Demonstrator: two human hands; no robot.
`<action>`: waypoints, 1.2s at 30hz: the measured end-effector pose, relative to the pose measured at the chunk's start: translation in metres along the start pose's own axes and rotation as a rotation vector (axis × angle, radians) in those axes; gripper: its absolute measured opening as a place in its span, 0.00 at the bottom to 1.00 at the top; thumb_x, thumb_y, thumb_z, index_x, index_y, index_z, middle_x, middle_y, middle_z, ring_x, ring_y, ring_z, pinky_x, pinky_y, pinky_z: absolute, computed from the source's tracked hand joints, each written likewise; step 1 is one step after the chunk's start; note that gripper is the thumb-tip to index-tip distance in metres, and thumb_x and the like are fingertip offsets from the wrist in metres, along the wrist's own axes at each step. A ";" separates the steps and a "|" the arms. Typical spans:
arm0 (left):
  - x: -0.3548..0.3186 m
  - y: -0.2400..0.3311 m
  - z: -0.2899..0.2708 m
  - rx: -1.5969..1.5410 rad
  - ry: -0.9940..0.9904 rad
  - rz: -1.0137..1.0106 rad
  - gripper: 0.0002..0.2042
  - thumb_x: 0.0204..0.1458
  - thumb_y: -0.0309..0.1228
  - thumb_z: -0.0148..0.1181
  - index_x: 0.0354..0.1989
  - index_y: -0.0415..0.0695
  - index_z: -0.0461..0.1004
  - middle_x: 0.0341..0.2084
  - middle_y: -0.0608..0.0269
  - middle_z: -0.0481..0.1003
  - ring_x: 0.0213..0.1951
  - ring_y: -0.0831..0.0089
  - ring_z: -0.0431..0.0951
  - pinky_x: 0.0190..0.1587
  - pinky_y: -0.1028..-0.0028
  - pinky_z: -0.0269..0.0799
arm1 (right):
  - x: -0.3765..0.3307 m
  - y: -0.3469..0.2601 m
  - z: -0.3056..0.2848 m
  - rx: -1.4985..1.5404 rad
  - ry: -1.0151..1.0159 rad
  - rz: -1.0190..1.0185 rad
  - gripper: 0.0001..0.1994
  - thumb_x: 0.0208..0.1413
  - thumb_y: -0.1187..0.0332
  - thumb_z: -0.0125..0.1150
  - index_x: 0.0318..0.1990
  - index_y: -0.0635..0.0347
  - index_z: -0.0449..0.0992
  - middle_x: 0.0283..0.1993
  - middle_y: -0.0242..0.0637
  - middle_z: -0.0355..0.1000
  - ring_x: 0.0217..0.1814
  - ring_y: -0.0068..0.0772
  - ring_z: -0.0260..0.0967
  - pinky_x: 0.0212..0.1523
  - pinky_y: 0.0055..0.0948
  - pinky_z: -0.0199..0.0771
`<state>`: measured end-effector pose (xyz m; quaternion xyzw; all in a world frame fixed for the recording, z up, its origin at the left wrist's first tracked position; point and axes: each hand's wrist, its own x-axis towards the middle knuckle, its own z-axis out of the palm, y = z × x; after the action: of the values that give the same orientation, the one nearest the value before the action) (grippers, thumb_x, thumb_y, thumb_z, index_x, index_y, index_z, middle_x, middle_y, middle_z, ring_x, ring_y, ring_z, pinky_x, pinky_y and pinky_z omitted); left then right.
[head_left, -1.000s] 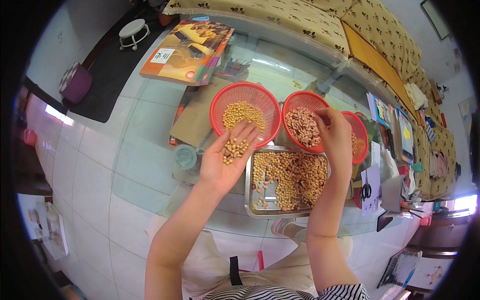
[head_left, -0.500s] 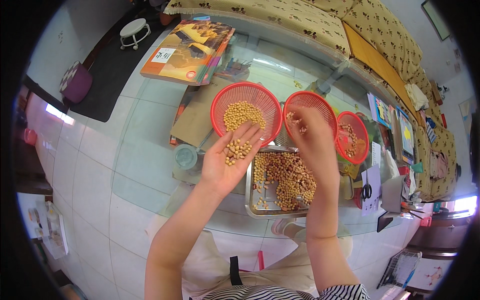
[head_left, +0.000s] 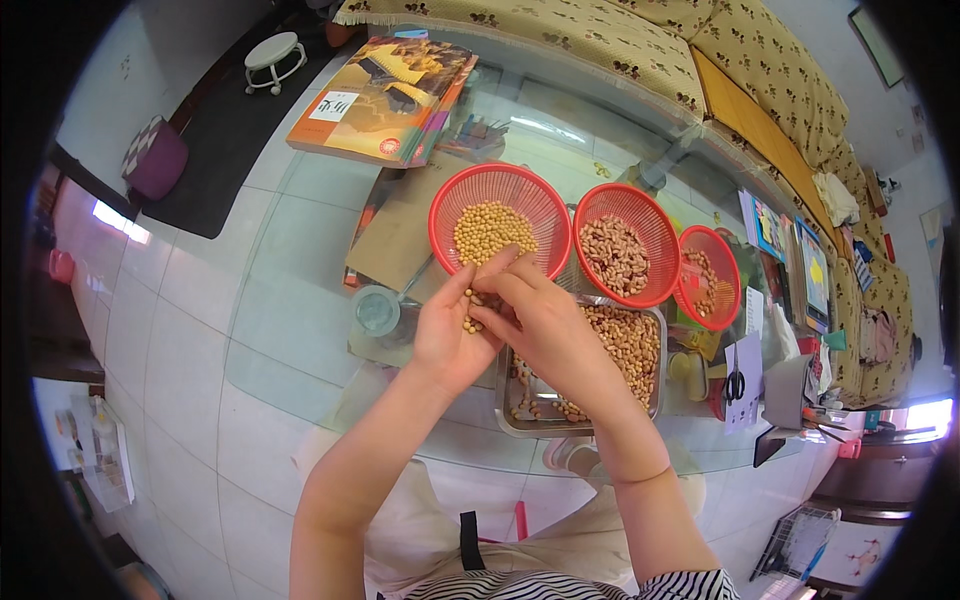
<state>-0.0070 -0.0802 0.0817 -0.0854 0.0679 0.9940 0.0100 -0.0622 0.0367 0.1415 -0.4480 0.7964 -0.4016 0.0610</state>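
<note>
Fingers of the right hand have come back from the baskets and now pinch into the yellow beans cupped in the open left hand, above the metal tray.

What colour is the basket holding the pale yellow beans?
Red, a round mesh basket; it shows best in the head view, just beyond the left hand.

We see pale floor tiles at the left of the frame, a dark mat at upper left with a white stool on it, and a patterned yellow sofa curving along the top and right.
</note>
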 end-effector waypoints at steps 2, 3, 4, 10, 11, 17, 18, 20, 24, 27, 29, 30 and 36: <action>-0.001 -0.001 0.001 0.010 0.002 -0.003 0.25 0.67 0.37 0.30 0.68 0.34 0.53 0.66 0.46 0.57 0.69 0.58 0.56 0.71 0.60 0.50 | 0.000 0.000 -0.001 0.042 -0.018 0.012 0.11 0.52 0.73 0.65 0.42 0.63 0.74 0.39 0.43 0.71 0.39 0.46 0.73 0.39 0.36 0.73; -0.001 -0.001 0.002 0.016 0.010 -0.005 0.25 0.67 0.37 0.30 0.68 0.34 0.53 0.66 0.46 0.57 0.69 0.58 0.56 0.71 0.60 0.50 | 0.000 0.000 -0.001 0.063 -0.027 0.019 0.10 0.52 0.73 0.65 0.41 0.62 0.74 0.38 0.43 0.71 0.39 0.46 0.73 0.39 0.36 0.73; -0.001 -0.002 0.002 0.022 0.018 -0.007 0.25 0.67 0.37 0.30 0.68 0.33 0.53 0.67 0.46 0.57 0.69 0.58 0.56 0.71 0.60 0.50 | 0.000 0.000 -0.001 0.059 -0.024 0.008 0.09 0.52 0.74 0.64 0.41 0.62 0.75 0.38 0.42 0.72 0.39 0.45 0.73 0.39 0.36 0.73; 0.002 -0.003 0.001 -0.003 0.016 -0.009 0.25 0.68 0.36 0.30 0.67 0.33 0.53 0.66 0.46 0.57 0.68 0.59 0.56 0.70 0.60 0.51 | 0.001 0.003 -0.001 0.066 0.031 -0.030 0.07 0.52 0.76 0.63 0.39 0.62 0.75 0.37 0.42 0.72 0.38 0.44 0.73 0.38 0.36 0.73; 0.001 -0.003 0.005 0.022 0.081 0.002 0.25 0.68 0.36 0.31 0.67 0.32 0.53 0.66 0.46 0.57 0.68 0.59 0.56 0.70 0.60 0.51 | 0.002 0.004 -0.003 0.083 0.043 -0.030 0.07 0.53 0.76 0.63 0.39 0.62 0.75 0.37 0.42 0.72 0.38 0.44 0.73 0.38 0.35 0.73; 0.001 -0.002 0.002 -0.104 0.042 0.011 0.24 0.68 0.35 0.31 0.65 0.29 0.56 0.64 0.45 0.60 0.67 0.59 0.59 0.70 0.59 0.54 | 0.005 0.022 -0.040 -0.082 0.244 0.144 0.05 0.55 0.78 0.57 0.39 0.65 0.75 0.37 0.45 0.72 0.38 0.45 0.73 0.39 0.37 0.73; 0.002 -0.002 0.003 -0.116 0.042 0.002 0.24 0.68 0.35 0.32 0.65 0.29 0.55 0.64 0.44 0.59 0.67 0.57 0.58 0.70 0.59 0.53 | 0.003 0.031 -0.048 -0.139 0.283 0.165 0.05 0.55 0.77 0.58 0.39 0.65 0.75 0.37 0.45 0.73 0.38 0.44 0.73 0.39 0.37 0.73; 0.004 -0.002 0.002 -0.144 0.036 -0.010 0.24 0.68 0.34 0.33 0.65 0.29 0.54 0.66 0.43 0.57 0.69 0.56 0.55 0.71 0.59 0.52 | 0.000 0.046 -0.065 -0.245 0.358 0.205 0.05 0.55 0.77 0.59 0.39 0.65 0.75 0.37 0.45 0.73 0.36 0.43 0.73 0.37 0.36 0.73; 0.001 0.001 -0.001 -0.182 0.019 -0.010 0.24 0.67 0.33 0.34 0.67 0.31 0.51 0.68 0.42 0.53 0.70 0.55 0.52 0.71 0.59 0.51 | -0.005 0.064 -0.079 -0.301 0.407 0.326 0.06 0.54 0.76 0.61 0.39 0.65 0.75 0.37 0.44 0.74 0.35 0.41 0.74 0.37 0.35 0.73; 0.002 0.000 -0.002 -0.195 0.023 -0.016 0.24 0.67 0.33 0.34 0.67 0.31 0.51 0.68 0.42 0.53 0.70 0.55 0.52 0.71 0.59 0.50 | -0.006 0.071 -0.085 -0.312 0.439 0.381 0.06 0.54 0.77 0.60 0.39 0.66 0.75 0.37 0.45 0.75 0.36 0.41 0.75 0.39 0.35 0.73; 0.003 0.000 -0.002 -0.198 0.027 -0.017 0.24 0.67 0.33 0.34 0.68 0.31 0.51 0.68 0.42 0.53 0.70 0.55 0.52 0.72 0.59 0.50 | -0.006 0.074 -0.087 -0.334 0.463 0.398 0.06 0.54 0.77 0.60 0.39 0.66 0.75 0.37 0.47 0.76 0.37 0.42 0.75 0.39 0.36 0.73; 0.003 0.000 -0.003 -0.198 0.027 -0.017 0.24 0.67 0.33 0.33 0.68 0.31 0.51 0.68 0.42 0.53 0.70 0.55 0.52 0.72 0.59 0.50 | -0.006 0.075 -0.088 -0.345 0.475 0.406 0.05 0.55 0.77 0.60 0.39 0.66 0.76 0.37 0.47 0.76 0.37 0.43 0.75 0.39 0.36 0.73; 0.002 0.000 -0.001 -0.223 0.017 -0.019 0.24 0.67 0.33 0.33 0.68 0.31 0.51 0.68 0.42 0.53 0.70 0.54 0.51 0.72 0.58 0.49 | -0.009 0.080 -0.091 -0.390 0.449 0.406 0.06 0.56 0.74 0.59 0.41 0.65 0.76 0.38 0.48 0.76 0.39 0.45 0.75 0.40 0.38 0.73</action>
<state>-0.0090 -0.0800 0.0805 -0.0952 -0.0438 0.9944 0.0094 -0.1515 0.1188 0.1441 -0.1847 0.9243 -0.3103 -0.1236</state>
